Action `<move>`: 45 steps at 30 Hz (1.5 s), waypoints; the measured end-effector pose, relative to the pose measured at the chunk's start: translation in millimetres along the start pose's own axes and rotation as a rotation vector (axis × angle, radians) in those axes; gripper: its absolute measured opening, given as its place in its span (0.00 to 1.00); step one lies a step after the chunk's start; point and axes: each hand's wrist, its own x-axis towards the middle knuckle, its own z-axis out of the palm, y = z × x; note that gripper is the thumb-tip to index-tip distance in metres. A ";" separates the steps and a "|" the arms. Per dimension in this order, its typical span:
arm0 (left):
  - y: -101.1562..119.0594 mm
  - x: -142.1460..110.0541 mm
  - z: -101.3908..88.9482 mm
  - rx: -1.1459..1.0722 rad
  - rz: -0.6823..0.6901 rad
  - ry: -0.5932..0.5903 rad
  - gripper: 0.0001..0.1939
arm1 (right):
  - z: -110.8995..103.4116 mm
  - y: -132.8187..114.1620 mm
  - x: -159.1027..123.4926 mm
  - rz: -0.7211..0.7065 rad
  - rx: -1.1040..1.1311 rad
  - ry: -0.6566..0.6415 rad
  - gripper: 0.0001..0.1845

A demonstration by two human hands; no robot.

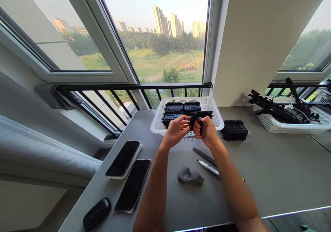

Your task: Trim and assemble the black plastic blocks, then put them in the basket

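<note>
A black plastic part (204, 114) with a flat top edge is held up between both hands at the front of a white basket (154, 123). My left hand (177, 131) has its fingers bent against the part's left side. My right hand (208, 132) is closed around its lower right portion, thumb on top. The part's exact kind is hard to make out. Inside the basket sit several black ribbed blocks (173, 107), partly hidden by the hands. Another black ribbed block (234, 130) lies just right of the basket.
On the grey table lie a crumpled dark grey lump (190, 176), a white marker (208, 167) and a dark flat strip (203, 155). Two phones (123, 158) and a black oval case (97, 214) are at left. A second basket (274, 125) holds black gear and cables.
</note>
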 end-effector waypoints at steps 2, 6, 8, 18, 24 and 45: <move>1.1 -0.2 0.7 0.003 0.002 0.001 0.12 | -0.4 -0.7 0.1 0.015 0.031 0.002 0.13; 0.9 0.0 0.2 0.015 0.007 0.017 0.12 | -1.5 -1.7 0.2 0.018 0.136 -0.002 0.13; 0.2 0.3 -0.7 0.014 0.011 0.025 0.12 | -2.1 -2.1 -0.3 0.000 0.205 -0.017 0.13; 1.6 -0.4 -1.9 0.036 0.016 0.052 0.12 | -2.6 -4.5 -2.4 0.015 0.314 -0.032 0.13; 2.7 -0.4 2.2 0.032 0.018 0.042 0.12 | 3.4 -2.2 -2.0 0.014 0.135 -0.029 0.15; 4.6 7.4 22.4 -0.592 -0.023 0.397 0.40 | -9.0 7.8 5.2 -0.465 -0.437 0.293 0.23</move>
